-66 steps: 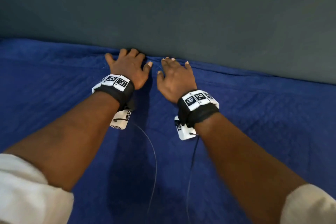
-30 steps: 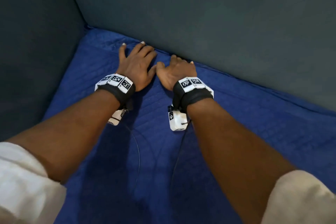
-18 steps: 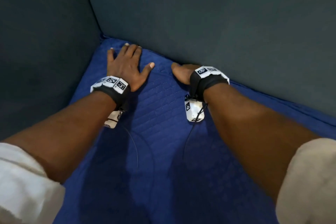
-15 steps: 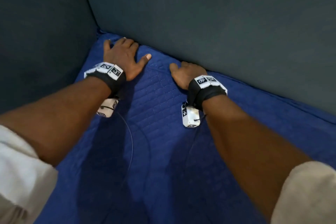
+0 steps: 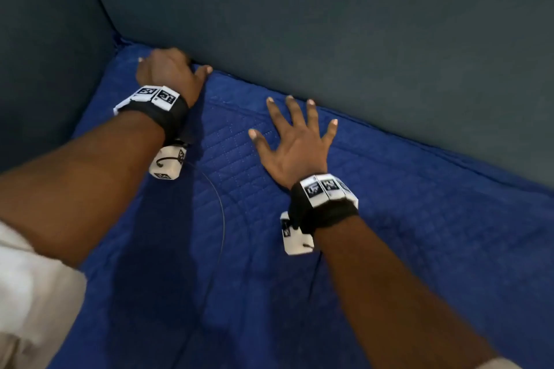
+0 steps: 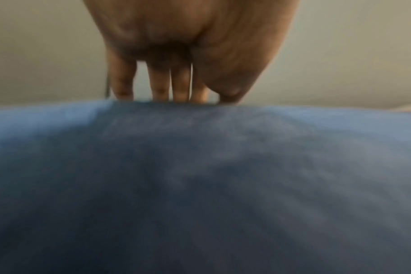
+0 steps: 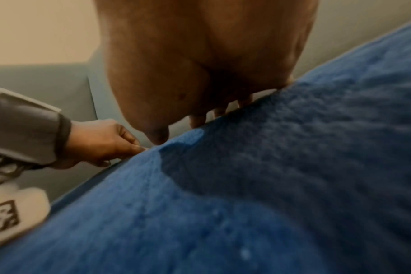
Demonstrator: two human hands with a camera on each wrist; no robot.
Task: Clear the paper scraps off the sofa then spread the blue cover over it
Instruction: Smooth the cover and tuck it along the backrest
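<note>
The blue quilted cover (image 5: 389, 234) lies spread over the sofa seat, its far edge running along the dark backrest (image 5: 329, 24). My left hand (image 5: 168, 75) is near the back left corner. In the left wrist view its straight fingers (image 6: 162, 83) point down, and their tips press the cover (image 6: 200, 185) at the crease. My right hand (image 5: 296, 144) lies flat on the cover with its fingers spread, the fingertips close to the backrest. The right wrist view shows that palm (image 7: 200, 74) over the cover (image 7: 270, 185), with the left hand (image 7: 99, 144) beyond it. No paper scraps are in view.
The sofa's dark armrest (image 5: 45, 54) walls off the left side and meets the backrest at the corner. Thin cables (image 5: 223, 219) from the wrist cameras trail over the cover between my arms. White sleeves show at the bottom corners.
My right hand has slid right along the back edge and now lies flat with spread fingers. My left hand has turned its fingers down into the crease by the corner.
</note>
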